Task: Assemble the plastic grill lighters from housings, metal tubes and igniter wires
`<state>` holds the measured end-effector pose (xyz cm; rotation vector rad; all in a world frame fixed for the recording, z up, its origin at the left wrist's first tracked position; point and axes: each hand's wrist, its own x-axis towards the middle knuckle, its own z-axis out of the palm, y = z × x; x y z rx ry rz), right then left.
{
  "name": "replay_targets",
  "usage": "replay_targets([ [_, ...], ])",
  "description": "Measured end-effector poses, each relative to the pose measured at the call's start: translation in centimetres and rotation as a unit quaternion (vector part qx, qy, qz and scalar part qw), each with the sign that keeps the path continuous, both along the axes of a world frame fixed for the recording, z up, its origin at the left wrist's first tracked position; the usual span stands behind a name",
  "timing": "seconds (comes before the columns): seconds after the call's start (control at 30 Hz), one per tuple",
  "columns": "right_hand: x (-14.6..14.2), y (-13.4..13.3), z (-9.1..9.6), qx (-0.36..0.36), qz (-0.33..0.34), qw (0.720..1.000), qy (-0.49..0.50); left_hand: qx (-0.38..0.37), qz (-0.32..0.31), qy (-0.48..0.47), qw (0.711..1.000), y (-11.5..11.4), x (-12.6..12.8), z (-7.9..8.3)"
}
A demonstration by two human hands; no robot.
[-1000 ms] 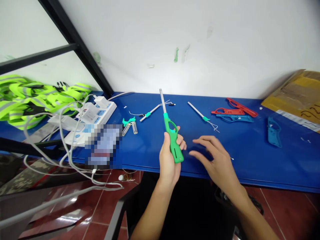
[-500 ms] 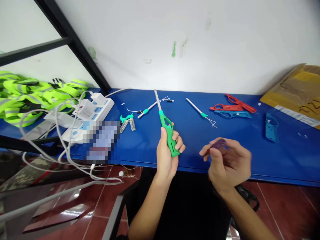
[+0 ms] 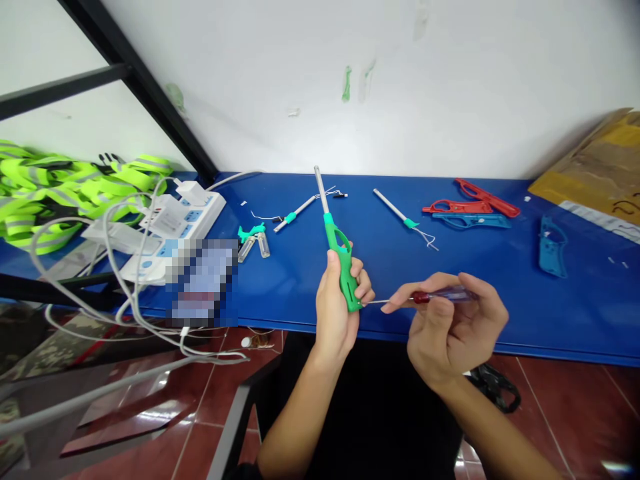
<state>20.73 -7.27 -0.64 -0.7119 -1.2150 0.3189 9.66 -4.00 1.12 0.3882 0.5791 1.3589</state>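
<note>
My left hand is closed round the green handle of a long-nosed gas lighter, whose metal tube points up and away over the blue table. My right hand pinches a small screwdriver with a clear purple handle and red collar. Its thin shaft lies level and its tip touches the lower end of the green handle.
On the table lie two loose metal tubes with wires, red and blue lighter shell halves, small gas vials, a white power strip with tangled cables, neon yellow straps at left, cardboard at right.
My right hand was open over the table, then picked up the screwdriver and has brought its tip to the lighter's handle. My left hand kept hold of the lighter.
</note>
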Motion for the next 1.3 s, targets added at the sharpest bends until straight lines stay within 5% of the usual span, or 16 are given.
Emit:
replay_targets([
  [0.93, -0.2, 0.0, -0.5, -0.004, 0.022, 1.0, -0.005, 0.002, -0.002, 0.027, 1.0, -0.2, -0.1, -0.1],
  [1.1, 1.6, -0.5, 0.9, -0.035, -0.009, 0.995, -0.094, -0.005, -0.003, 0.023, 1.0, -0.1, -0.1, 0.0],
  [1.3, 5.3, -1.6, 3.6, -0.085, -0.083, 0.944, -0.306, -0.03, -0.011, 0.032, 0.999, 0.0, -0.2, 0.2],
])
